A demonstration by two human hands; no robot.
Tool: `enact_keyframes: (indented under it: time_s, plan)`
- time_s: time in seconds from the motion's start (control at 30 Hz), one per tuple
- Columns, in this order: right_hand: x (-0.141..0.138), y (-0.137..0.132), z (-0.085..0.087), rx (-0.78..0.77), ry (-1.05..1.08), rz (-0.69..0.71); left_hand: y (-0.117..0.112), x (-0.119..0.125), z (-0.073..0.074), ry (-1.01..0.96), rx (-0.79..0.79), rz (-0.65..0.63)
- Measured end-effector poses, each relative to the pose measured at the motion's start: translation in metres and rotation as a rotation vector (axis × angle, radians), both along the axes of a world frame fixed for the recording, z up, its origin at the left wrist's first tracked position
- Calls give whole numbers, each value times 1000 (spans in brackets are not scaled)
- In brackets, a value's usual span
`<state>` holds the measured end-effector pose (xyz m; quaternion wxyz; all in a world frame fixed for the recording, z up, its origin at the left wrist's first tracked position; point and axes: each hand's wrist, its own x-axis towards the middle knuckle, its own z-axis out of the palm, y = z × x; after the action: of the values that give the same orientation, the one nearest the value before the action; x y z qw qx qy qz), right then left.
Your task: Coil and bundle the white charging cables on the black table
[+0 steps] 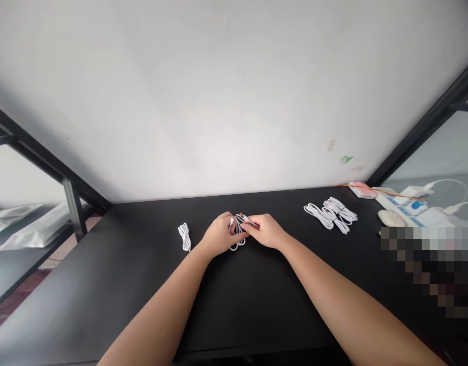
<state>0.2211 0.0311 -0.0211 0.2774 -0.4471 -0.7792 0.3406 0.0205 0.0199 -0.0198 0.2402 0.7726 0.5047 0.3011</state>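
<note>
Just above the black tabletop [226, 315], a coiled white cable [238, 245] is held between my two hands. My left hand [221, 236] is closed around the coil from the left, its thumb lying across the loops. From the right, my right hand [266, 230] pinches a part of the same cable near one end. Fingers cover much of the bundle's middle. A separate bundled white cable [184, 237] lies to the left of my left hand. On the right side of the table rest several more coiled white cables [333, 213], bunched close together.
A white wall [226, 101] rises behind the table. At the right edge are a power strip with plugged-in chargers [417, 206], a white computer mouse [391, 218] and a pink-and-white box [362, 190]. Black metal frame bars [76, 208] flank the table; plastic-wrapped items [39, 229] lie beyond the left one.
</note>
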Motion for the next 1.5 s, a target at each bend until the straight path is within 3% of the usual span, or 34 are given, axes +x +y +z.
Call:
enact_keyframes:
  time_s: [0.23, 0.5, 0.83, 1.2, 1.5]
  plan:
    - [0, -1, 1, 11, -17, -46, -2, -4, 8, 174, -64, 46]
    - [-1, -1, 4, 27, -84, -21, -6, -7, 11, 242, -56, 51]
    - [-2, -3, 8, 8, -127, 20, -9, -4, 11, 138, 36, 14]
    - [-2, 0, -1, 8, 24, -42, -9, 2, 13, -32, 159, 91]
    - [-2, 7, -2, -193, 380, 5, -9, 3, 10, -135, 213, 110]
